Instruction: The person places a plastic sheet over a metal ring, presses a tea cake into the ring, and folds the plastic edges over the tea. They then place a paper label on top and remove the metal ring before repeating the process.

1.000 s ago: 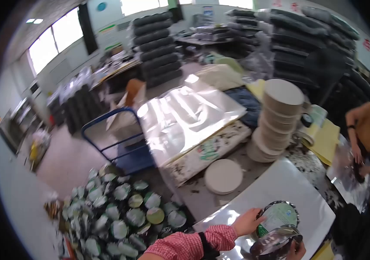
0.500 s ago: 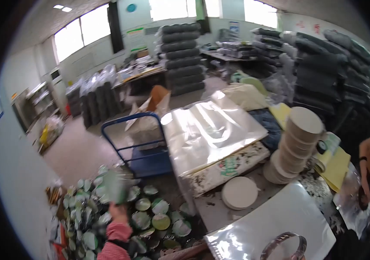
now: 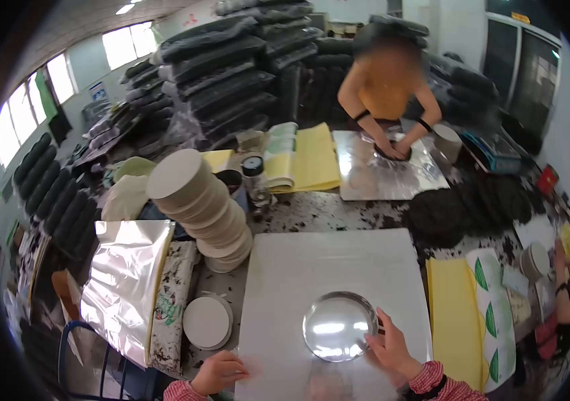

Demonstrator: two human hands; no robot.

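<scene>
A round metal ring or shallow pan [image 3: 340, 326] with a shiny surface lies on a white board [image 3: 328, 260]. My right hand [image 3: 394, 344] is at its right edge, thumb and fingers gripping the rim. My left hand [image 3: 218, 373] is at the board's lower left edge, its fingers drawn together; what it holds, if anything, is too small to tell. Left of the board lie a low stack of white discs [image 3: 207, 323] and a tall leaning stack of them [image 3: 198, 194]. Yellow sheets [image 3: 455, 314] and green-patterned wrappers [image 3: 491, 321] lie to the right.
Silvery film sheets [image 3: 128, 287] lie at the left, above a blue cart [image 3: 88, 327]. A co-worker [image 3: 388, 87] presses dark material on a board across the table. Dark round pieces [image 3: 472, 207] and a jar [image 3: 255, 177] stand farther back. Another person's arm [image 3: 569, 301] shows at right.
The view has swung right, from the wrapped green pieces to the table. My left hand has come away from those pieces to the board. My right hand now shows at the ring.
</scene>
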